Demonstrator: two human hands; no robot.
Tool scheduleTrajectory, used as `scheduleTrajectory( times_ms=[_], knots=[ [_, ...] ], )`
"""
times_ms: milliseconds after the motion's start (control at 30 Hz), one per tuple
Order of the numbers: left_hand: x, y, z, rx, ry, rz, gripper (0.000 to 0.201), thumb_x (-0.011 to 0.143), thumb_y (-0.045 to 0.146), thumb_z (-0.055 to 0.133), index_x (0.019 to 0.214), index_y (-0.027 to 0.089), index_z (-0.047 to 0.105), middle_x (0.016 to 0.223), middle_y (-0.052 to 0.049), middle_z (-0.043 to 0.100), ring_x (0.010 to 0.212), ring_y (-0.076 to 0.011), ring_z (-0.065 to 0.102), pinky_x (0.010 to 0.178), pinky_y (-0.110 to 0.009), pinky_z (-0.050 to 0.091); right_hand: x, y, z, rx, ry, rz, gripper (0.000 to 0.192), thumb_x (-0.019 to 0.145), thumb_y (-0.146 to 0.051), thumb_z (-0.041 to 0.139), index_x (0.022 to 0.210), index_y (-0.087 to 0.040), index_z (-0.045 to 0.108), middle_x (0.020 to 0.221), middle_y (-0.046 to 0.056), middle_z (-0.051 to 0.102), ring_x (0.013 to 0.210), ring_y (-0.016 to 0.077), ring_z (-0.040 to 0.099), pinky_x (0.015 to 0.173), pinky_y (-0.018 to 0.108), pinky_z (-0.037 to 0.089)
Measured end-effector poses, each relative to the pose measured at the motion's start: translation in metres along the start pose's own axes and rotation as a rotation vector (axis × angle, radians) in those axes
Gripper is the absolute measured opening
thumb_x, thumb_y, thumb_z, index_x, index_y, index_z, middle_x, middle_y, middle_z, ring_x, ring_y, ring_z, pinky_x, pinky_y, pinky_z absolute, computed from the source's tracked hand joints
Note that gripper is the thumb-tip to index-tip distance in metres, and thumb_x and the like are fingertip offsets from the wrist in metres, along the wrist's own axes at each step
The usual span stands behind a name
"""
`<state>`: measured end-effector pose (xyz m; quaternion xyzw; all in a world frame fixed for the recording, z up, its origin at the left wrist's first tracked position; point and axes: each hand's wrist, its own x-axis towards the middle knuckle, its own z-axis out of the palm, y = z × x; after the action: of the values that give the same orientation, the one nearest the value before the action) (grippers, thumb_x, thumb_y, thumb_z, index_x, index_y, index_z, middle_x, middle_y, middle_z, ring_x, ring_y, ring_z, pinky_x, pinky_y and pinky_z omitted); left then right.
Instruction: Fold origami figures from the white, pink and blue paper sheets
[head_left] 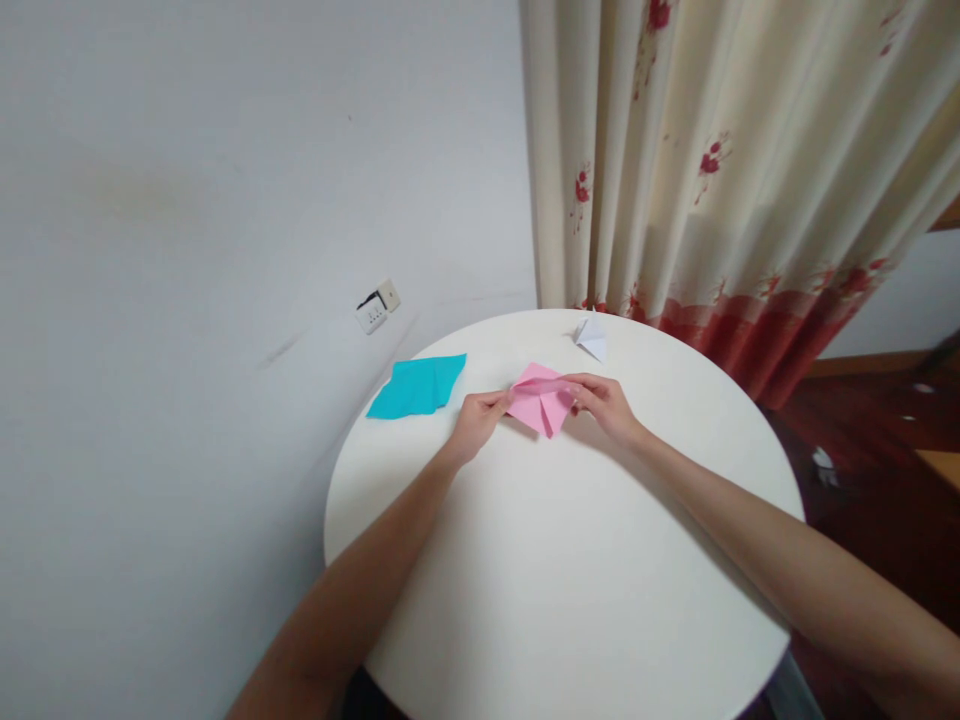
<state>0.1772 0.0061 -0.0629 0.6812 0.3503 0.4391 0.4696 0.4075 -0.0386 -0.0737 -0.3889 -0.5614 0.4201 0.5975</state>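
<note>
Two bare forearms come in from the bottom corners of the frame and meet over the round white table (570, 580), whose near half lies bare. Just above the centre of the frame, the left hand (474, 420) has its fingers closed on the left edge of a folded pink paper (538, 398), thumb and fingertips pinching it. The right hand (604, 402) grips the paper's right side the same way, fingers curled over its upper fold. The pink paper rests low on the tabletop between the two hands, creased into a pointed shape with its tip toward the viewer.

Left of the hands, a teal paper (417, 387) lies flat near the table's edge, partly overhanging it. Farther back, near the far rim, sits a small white folded paper (592, 337), well apart from the pink one.

Beyond the table, a wall socket (377, 307) sits on the pale wall at centre left, and a cream curtain (720, 160) with red flowers fills the upper right.
</note>
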Motion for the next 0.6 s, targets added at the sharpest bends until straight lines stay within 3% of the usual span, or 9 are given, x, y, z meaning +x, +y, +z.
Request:
scheduleTrajectory(
  times_ms=[233, 433, 500, 600],
  knots=[
    [0.000, -0.004, 0.008, -0.056, 0.086, -0.012, 0.035, 0.074, 0.046, 0.074, 0.088, 0.014, 0.077, 0.086, -0.007, 0.074, 0.081, -0.0210, 0.065, 0.077, -0.030, 0.050, 0.003, 0.007, 0.005, -0.107, 0.131, 0.023, 0.038, 0.075, -0.054, 0.067, 0.072, -0.016, 0.070, 0.062, 0.003, 0.062, 0.056, 0.0138, 0.049, 0.053, 0.028, 0.041],
    [-0.001, -0.004, 0.014, -0.113, 0.131, -0.002, 0.050, 0.076, 0.038, 0.073, 0.120, 0.018, 0.062, 0.066, 0.000, 0.068, 0.062, -0.0140, 0.060, 0.063, -0.023, 0.045, 0.002, 0.011, 0.009, -0.078, 0.162, 0.012, 0.037, 0.075, -0.045, 0.066, 0.099, -0.016, 0.066, 0.051, -0.006, 0.049, 0.048, 0.0106, 0.042, 0.048, 0.024, 0.036],
    [-0.002, -0.003, 0.016, -0.084, 0.158, 0.000, 0.040, 0.076, 0.036, 0.071, 0.112, 0.018, 0.066, 0.065, 0.001, 0.066, 0.060, -0.0131, 0.058, 0.061, -0.023, 0.042, 0.002, 0.011, 0.010, -0.096, 0.157, -0.002, 0.033, 0.076, -0.042, 0.063, 0.098, -0.017, 0.066, 0.051, -0.007, 0.047, 0.047, 0.0102, 0.042, 0.049, 0.024, 0.036],
    [-0.001, -0.002, 0.017, -0.033, 0.183, 0.044, 0.021, 0.076, 0.034, 0.070, 0.088, 0.017, 0.073, 0.084, -0.006, 0.072, 0.077, -0.0166, 0.063, 0.070, -0.025, 0.045, 0.002, 0.009, 0.011, -0.127, 0.155, -0.010, 0.028, 0.077, -0.039, 0.060, 0.089, -0.015, 0.068, 0.058, -0.002, 0.055, 0.051, 0.0110, 0.047, 0.050, 0.025, 0.038]
  ],
)
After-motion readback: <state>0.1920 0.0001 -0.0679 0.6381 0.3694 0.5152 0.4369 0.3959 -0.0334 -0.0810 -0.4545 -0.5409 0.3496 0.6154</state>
